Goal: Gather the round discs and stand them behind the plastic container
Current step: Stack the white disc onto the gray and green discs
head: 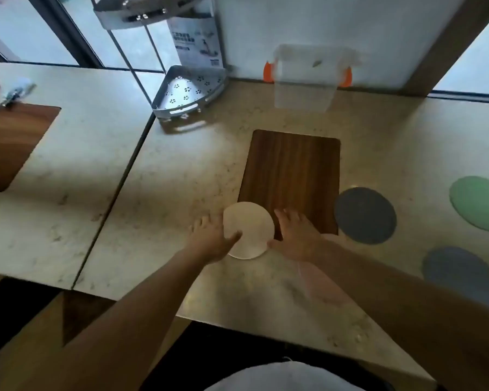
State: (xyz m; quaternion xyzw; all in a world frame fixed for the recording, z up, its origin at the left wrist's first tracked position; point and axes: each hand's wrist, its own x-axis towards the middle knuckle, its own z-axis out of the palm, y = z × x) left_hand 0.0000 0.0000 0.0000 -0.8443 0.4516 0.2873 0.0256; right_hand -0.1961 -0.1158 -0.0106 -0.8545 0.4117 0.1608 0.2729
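Observation:
A cream round disc (250, 224) is tilted up off the counter near the front corner of the wooden board (292, 176). My left hand (212, 238) grips its left edge, thumb on its face. My right hand (297, 235) rests fingers spread against its right edge. A pale pink disc (319, 280) lies partly under my right forearm. To the right lie a dark grey disc (365, 215), a blue-grey disc (460, 275) and a green disc (480, 203). The clear plastic container (305, 88) with orange clips stands at the back against the wall.
A metal corner rack (187, 93) with a boxed product stands at the back left of the marble counter (181, 176). A second counter (76, 153) on the left carries another wooden board (12, 142) and small items. The counter's front edge is close to my body.

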